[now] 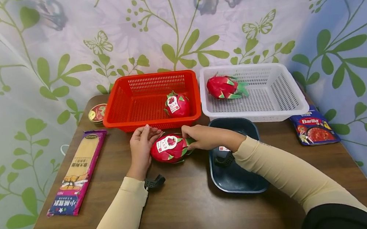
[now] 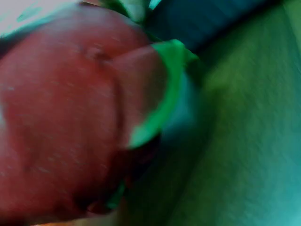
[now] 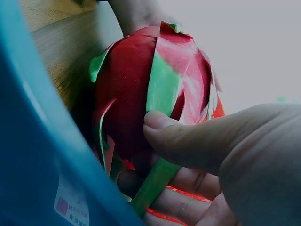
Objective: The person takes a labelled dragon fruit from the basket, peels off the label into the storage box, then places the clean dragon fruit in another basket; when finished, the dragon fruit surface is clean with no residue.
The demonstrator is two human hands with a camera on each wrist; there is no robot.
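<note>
A dragon fruit [image 1: 170, 153] with a white label lies between the two hands, in front of the red basket. The left hand [image 1: 141, 146] is at its left end, fingers partly curled, thumb up; its contact with the fruit is unclear. The right hand [image 1: 200, 138] grips the leafy end. In the right wrist view, the right hand's thumb and fingers [image 3: 188, 202] close round a green leaf of the fruit [image 3: 127, 94]. The left wrist view shows the red skin of the fruit [image 2: 70, 103] close up and blurred.
The red basket [image 1: 128, 124] and white basket [image 1: 256, 116] each hold a dragon fruit. A dark blue bin [image 1: 237, 188] stands under the right forearm. A noodle pack [image 1: 77, 172] and a tin [image 1: 97, 113] are at left, a Barilla pouch [image 1: 314, 127] at right.
</note>
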